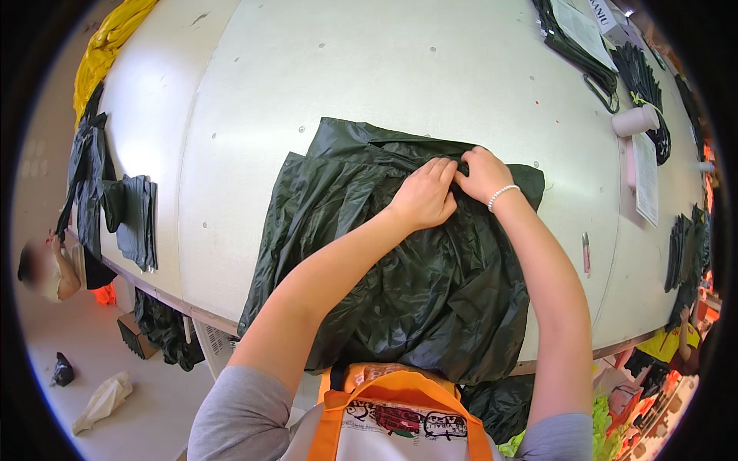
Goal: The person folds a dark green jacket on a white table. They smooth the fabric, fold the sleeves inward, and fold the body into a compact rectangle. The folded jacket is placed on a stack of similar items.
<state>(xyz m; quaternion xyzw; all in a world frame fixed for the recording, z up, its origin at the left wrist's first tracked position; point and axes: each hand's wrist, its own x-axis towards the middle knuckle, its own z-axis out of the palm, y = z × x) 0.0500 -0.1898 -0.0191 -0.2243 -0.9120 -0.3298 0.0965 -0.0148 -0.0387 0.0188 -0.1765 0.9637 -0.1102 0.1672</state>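
Observation:
A dark green garment (369, 300) of thin, shiny fabric lies crumpled on the pale table in front of me, its near part hanging over the edge against my orange-trimmed apron. My left hand (424, 195) rests on its upper part, fingers bent together and gripping the cloth. Close beside it, my right hand (484, 178), with a beaded bracelet at the wrist, pinches the same fabric near the far edge. The two hands' fingertips almost meet. Folds of cloth hide exactly what lies between the fingers.
The table (254, 69) carries a slim pinkish tool (586, 252) at right. Beyond it are a white cylinder (636, 121), printed sheets (646, 180) and dark strap bundles (636, 73). Folded dark garments (137, 223) and yellow fabric (111, 42) lie left, where another person (65, 273) works.

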